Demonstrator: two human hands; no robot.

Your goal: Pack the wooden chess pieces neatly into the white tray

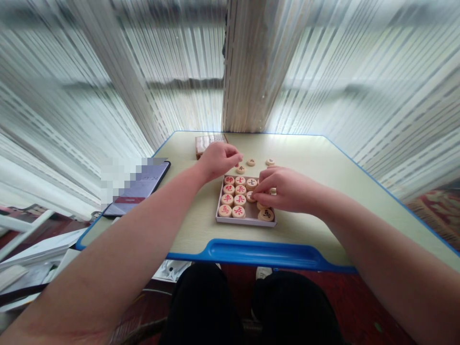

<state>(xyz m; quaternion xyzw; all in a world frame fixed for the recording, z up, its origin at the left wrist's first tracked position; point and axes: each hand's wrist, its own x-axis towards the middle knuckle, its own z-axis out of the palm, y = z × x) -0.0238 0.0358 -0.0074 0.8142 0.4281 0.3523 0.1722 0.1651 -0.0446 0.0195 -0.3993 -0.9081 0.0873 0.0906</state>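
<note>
Xiangqi (Chinese chess) pieces stand in rows in a shallow white box on the table. Red-marked pieces fill its two left columns, and a black-marked piece lies in its near right corner. My right hand reaches over the box's right side, thumb and fingertips closed on a xiangqi piece in the third column. Its fingers and palm hide part of the right column. Beyond the box, my left hand is closed, fingertips pinched just above a loose piece; whatever they hold is hidden.
Two more loose pieces, one at centre and one farther right, lie beyond the box. Behind my left hand is a small patterned box. A tablet rests at the left edge. The table's near edge has a blue tray groove.
</note>
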